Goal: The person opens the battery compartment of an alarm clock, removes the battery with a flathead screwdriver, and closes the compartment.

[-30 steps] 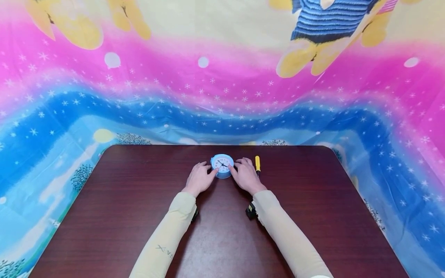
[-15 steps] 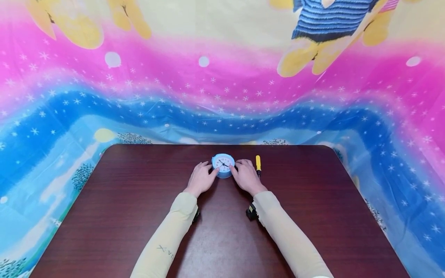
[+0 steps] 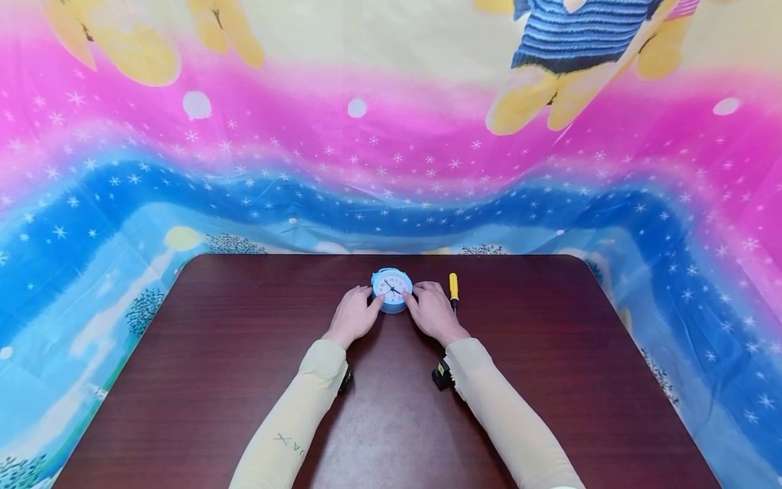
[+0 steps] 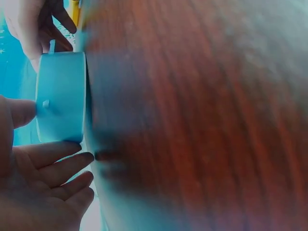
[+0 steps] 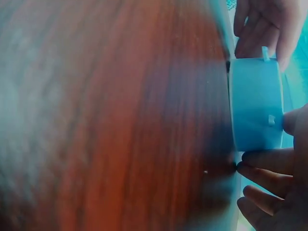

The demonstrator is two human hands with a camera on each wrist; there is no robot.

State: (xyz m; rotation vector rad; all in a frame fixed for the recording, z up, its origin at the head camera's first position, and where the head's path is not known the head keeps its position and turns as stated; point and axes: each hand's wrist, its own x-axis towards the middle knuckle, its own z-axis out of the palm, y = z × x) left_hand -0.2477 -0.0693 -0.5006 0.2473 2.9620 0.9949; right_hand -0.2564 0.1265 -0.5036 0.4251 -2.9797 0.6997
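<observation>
Beyond both your hands a big printed cloth fills the background, pink over blue and dotted with snowflakes. Beneath them spreads the dark brown table, and two pale sleeves reach in over it from your side, dark marks showing on the left one. Now the hands — your left hand and your right hand angle in towards each other, each pinching the clock, thumb at the front rim and forefinger against the side. That light-blue clock sits right between them, near the table's far edge, white face turned up to you; whether its whole back meets the wood, you can't tell. Just behind each hand, on the inner side of the cuff, sits a black box. And right beside your right hand, on its outer side, lies a screwdriver, yellow handle pointing away from you.
</observation>
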